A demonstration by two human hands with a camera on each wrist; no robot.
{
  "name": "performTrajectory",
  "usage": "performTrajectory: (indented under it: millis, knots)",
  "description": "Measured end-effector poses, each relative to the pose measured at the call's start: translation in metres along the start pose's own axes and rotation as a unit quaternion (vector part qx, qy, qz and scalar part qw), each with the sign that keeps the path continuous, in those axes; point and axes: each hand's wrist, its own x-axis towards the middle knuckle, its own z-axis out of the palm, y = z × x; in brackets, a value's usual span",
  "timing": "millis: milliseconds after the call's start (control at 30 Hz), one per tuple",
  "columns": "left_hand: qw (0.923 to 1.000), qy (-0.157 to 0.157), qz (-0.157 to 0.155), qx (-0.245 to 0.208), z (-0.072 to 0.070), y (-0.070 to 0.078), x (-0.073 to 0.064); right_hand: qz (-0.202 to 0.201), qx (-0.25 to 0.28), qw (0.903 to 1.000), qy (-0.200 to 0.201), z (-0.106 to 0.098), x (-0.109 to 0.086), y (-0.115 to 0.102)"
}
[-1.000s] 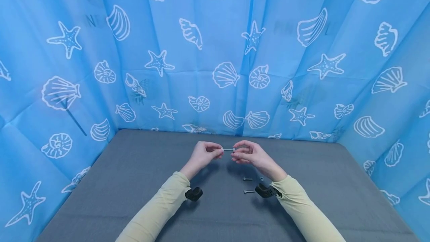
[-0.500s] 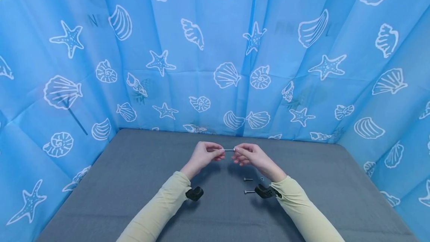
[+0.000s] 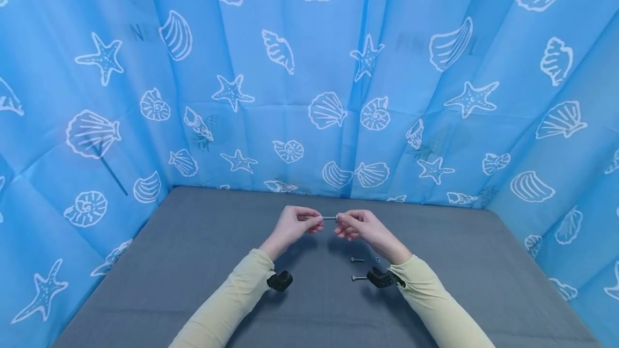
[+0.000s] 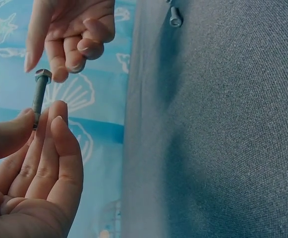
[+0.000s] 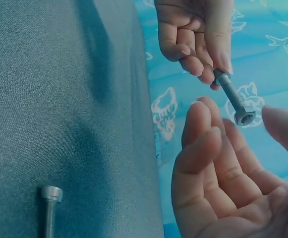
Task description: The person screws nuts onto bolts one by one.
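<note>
My left hand [image 3: 296, 224] pinches one end of a metal bolt [image 5: 231, 94] between thumb and fingers, above the table. The bolt lies roughly level in the head view, pointing to the right hand. A hex nut [image 5: 245, 117] sits on its end away from the left hand, also seen in the left wrist view. My right hand [image 3: 362, 227] is around that nut, thumb on one side and fingers on the other. Gaps show between the right thumb and the nut in both wrist views; whether a fingertip touches it I cannot tell.
On the grey table [image 3: 193, 294], near the right wrist, lie a short bolt [image 3: 357, 259], a longer bolt [image 3: 359, 278] and a loose nut [image 3: 378, 259]. Black wrist mounts hang under both sleeves. A blue shell-patterned curtain [image 3: 300, 95] surrounds the table's back and sides.
The right hand's thumb and fingers have shifted about the nut end, from spread apart to nearer together in the head view. The left hand keeps its pinch on the bolt.
</note>
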Motion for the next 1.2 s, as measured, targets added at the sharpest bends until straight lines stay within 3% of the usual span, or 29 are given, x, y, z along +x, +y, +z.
performTrajectory:
  millis: [267, 533, 833, 1067, 1200]
  knots:
    - [1.0, -0.006, 0.001, 0.006, -0.0019, 0.0008, -0.0013, -0.029, 0.03, 0.999, -0.013, -0.0019, -0.0032, 0.0]
    - [1.0, -0.008, -0.003, 0.003, -0.0018, 0.0019, -0.003, -0.004, -0.015, 0.9999, -0.002, 0.0027, -0.0002, -0.0011]
    - [0.9999, 0.001, -0.009, 0.007, -0.0031, 0.0021, -0.0049, -0.019, 0.028, 0.9994, -0.011, 0.0028, 0.0003, -0.0004]
    - [1.0, -0.002, -0.008, -0.002, -0.0033, -0.0023, -0.0056, -0.006, -0.011, 0.9999, -0.006, 0.0037, 0.0017, 0.0016]
    - [0.9999, -0.003, -0.01, -0.003, -0.0042, -0.004, -0.0059, -0.001, 0.001, 0.9999, -0.01, 0.0033, 0.0014, 0.0012]
